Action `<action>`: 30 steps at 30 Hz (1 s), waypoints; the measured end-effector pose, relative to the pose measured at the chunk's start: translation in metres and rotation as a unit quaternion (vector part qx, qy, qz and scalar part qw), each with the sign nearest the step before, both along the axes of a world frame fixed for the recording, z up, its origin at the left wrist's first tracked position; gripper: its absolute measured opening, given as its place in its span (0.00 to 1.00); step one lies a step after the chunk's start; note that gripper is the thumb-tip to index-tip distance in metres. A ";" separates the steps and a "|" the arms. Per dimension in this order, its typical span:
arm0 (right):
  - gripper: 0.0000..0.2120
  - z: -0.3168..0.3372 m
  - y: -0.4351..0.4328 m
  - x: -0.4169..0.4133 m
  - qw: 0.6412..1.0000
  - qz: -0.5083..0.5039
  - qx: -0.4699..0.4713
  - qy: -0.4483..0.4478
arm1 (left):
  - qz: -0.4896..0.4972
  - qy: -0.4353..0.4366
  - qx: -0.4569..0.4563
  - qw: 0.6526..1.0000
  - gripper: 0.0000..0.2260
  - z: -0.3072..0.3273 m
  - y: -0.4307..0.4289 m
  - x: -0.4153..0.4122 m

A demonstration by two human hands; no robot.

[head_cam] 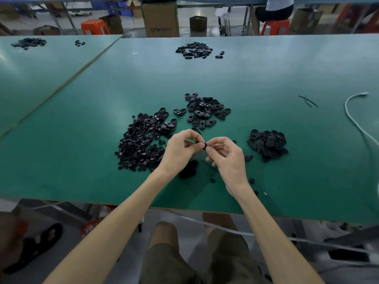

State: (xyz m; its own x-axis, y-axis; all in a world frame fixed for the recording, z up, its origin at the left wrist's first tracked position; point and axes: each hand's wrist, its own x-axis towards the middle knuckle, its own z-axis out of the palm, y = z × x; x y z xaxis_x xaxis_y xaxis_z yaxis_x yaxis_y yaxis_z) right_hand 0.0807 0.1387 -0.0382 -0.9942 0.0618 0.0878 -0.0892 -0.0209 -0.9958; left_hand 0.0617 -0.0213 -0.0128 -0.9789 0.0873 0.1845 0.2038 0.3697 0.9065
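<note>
We pinch a small black part (202, 144) between both hands — left hand (180, 149), right hand (227, 155) — lifted above the table (82, 160) near its front edge, likely to press its pieces together.

A white cable (351, 117) curls across the green table's (82, 140) right side.

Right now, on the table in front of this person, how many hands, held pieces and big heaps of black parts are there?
Hands: 2, the left hand and the right hand
Black part pinched between them: 1
Big heaps of black parts: 4
Total: 7
Scattered strays left out.
</note>
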 end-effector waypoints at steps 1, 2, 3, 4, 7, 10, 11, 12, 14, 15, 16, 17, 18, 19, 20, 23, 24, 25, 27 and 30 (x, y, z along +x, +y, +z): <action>0.05 0.000 0.000 0.000 1.000 0.000 0.004 0.001 | 0.001 -0.002 0.002 1.000 0.07 0.001 0.000 0.000; 0.05 0.001 -0.001 0.001 1.000 0.001 0.007 0.002 | 0.004 -0.002 0.002 1.000 0.07 0.001 0.000 0.000; 0.04 0.001 -0.001 0.001 1.000 0.002 0.012 0.004 | 0.006 -0.001 0.000 1.000 0.07 0.002 0.000 0.000; 0.04 0.002 -0.001 0.002 1.000 0.003 0.019 0.008 | 0.008 0.000 0.000 1.000 0.07 0.002 0.000 0.000; 0.03 0.002 -0.001 0.002 0.999 -0.004 0.040 0.017 | 0.006 0.005 0.009 1.000 0.04 0.002 0.001 0.002; 0.03 0.002 -0.003 0.001 0.996 -0.014 0.079 0.031 | 0.007 0.001 0.035 0.999 0.04 0.001 0.003 0.005; 0.02 0.001 -0.004 0.001 0.995 -0.017 0.097 0.031 | 0.007 -0.005 0.048 0.999 0.04 0.001 0.002 0.006; 0.01 0.002 -0.004 0.001 0.994 -0.021 0.107 0.028 | 0.005 -0.014 0.068 0.998 0.04 0.001 0.002 0.007; 0.02 0.002 -0.004 0.001 0.994 -0.032 0.103 0.021 | 0.002 -0.043 0.122 0.992 0.05 0.001 0.002 0.009; 0.03 0.002 -0.003 0.001 0.995 -0.035 0.096 0.017 | 0.001 -0.059 0.146 0.988 0.05 0.001 0.001 0.009; 0.03 0.002 -0.002 0.001 0.995 -0.037 0.090 0.013 | 0.000 -0.071 0.162 0.984 0.05 0.001 0.001 0.009; 0.03 0.003 -0.002 0.001 0.995 -0.038 0.087 0.010 | -0.001 -0.079 0.171 0.982 0.05 0.000 0.001 0.009; 0.04 0.003 -0.001 0.001 0.996 -0.040 0.085 0.008 | -0.005 -0.084 0.178 0.980 0.05 0.000 0.000 0.009; 0.04 0.004 -0.001 0.002 0.996 -0.041 0.084 0.007 | -0.009 -0.089 0.186 0.978 0.05 0.000 0.000 0.009; 0.04 0.004 -0.001 0.002 0.996 -0.042 0.082 0.007 | -0.014 -0.093 0.196 0.976 0.05 0.000 0.000 0.010; 0.03 0.005 -0.001 0.003 0.997 -0.044 0.070 0.007 | -0.022 -0.099 0.215 0.971 0.05 -0.001 -0.002 0.010; 0.03 0.005 -0.001 0.003 0.997 -0.045 0.068 0.008 | -0.022 -0.098 0.216 0.971 0.05 -0.002 -0.002 0.010; 0.03 0.005 -0.001 0.003 0.997 -0.045 0.062 0.008 | -0.021 -0.099 0.216 0.971 0.05 -0.002 -0.003 0.010; 0.03 0.004 -0.001 0.002 0.998 -0.046 0.045 0.007 | -0.023 -0.100 0.219 0.970 0.06 -0.003 -0.003 0.009; 0.03 0.002 0.000 0.001 0.999 -0.040 0.021 0.007 | -0.026 -0.109 0.228 0.967 0.06 -0.004 -0.003 0.010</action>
